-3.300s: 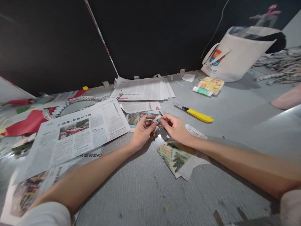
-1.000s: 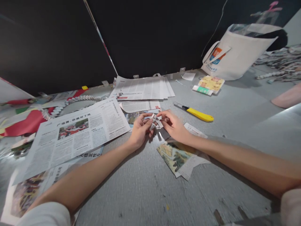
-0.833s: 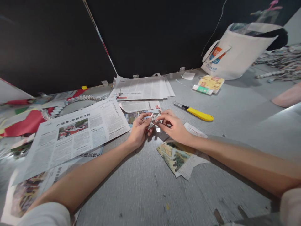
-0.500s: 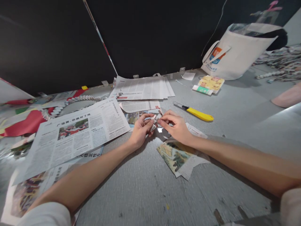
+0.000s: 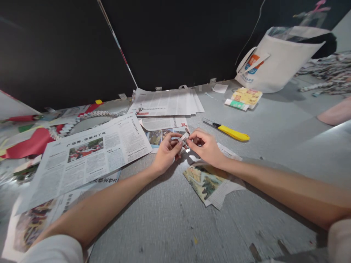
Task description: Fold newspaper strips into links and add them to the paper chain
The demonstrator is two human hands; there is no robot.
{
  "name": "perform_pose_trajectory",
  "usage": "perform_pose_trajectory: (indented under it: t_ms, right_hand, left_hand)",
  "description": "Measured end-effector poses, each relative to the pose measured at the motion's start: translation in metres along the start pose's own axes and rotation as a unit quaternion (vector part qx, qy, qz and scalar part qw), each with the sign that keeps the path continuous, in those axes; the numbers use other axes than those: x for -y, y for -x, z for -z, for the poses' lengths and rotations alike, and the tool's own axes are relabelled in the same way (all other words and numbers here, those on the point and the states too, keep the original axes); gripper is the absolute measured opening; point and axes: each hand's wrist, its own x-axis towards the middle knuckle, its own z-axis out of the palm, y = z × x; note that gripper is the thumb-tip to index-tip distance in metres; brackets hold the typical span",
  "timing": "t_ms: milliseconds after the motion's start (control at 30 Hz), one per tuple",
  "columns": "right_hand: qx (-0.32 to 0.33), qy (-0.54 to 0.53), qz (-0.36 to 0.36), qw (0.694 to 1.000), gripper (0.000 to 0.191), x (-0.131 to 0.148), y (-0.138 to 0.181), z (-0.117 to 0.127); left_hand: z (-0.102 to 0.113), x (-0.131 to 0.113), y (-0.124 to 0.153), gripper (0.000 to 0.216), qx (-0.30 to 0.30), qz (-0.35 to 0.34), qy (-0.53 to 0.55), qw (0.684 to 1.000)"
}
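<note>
While both hands meet around the middle of the frame, the thing they're busy with is a small folded paper piece (image 5: 182, 138), mostly white and partly hidden by fingers. The left hand (image 5: 166, 152) has its grip closed on the left side of it, and the right hand (image 5: 205, 148) pinches at the right side, thumb and index nearly together. Can't really make out the folds, it's too tiny. Just below the right hand on the grey tabletop (image 5: 142, 219) lies a cut paper with a painted landscape (image 5: 204, 180). Right of center there's a yellow box cutter (image 5: 233, 133), blade end pointing to the upper left, and further up a white-and-green tube (image 5: 236, 105) touching a yellow packet (image 5: 248, 96). Big white bag (image 5: 282, 60) is tilted in the upper right. Over on the left, a newspaper sheet (image 5: 117, 153) with a photo covers other pages, a folded-paper chain (image 5: 95, 114) sits just beyond it, and red paper (image 5: 30, 144) pokes out near the left edge.
</note>
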Motion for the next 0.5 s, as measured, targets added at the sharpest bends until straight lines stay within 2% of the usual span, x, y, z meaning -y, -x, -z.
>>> perform_pose_trajectory:
  t_ms: [500]
  right_hand:
    - [0.049, 0.001, 0.008, 0.999, 0.022, -0.0025, -0.0004, 0.0008]
  left_hand:
    - [0.0009, 0.0062, 0.0027, 0.032, -0.010, -0.068, -0.131, 0.989]
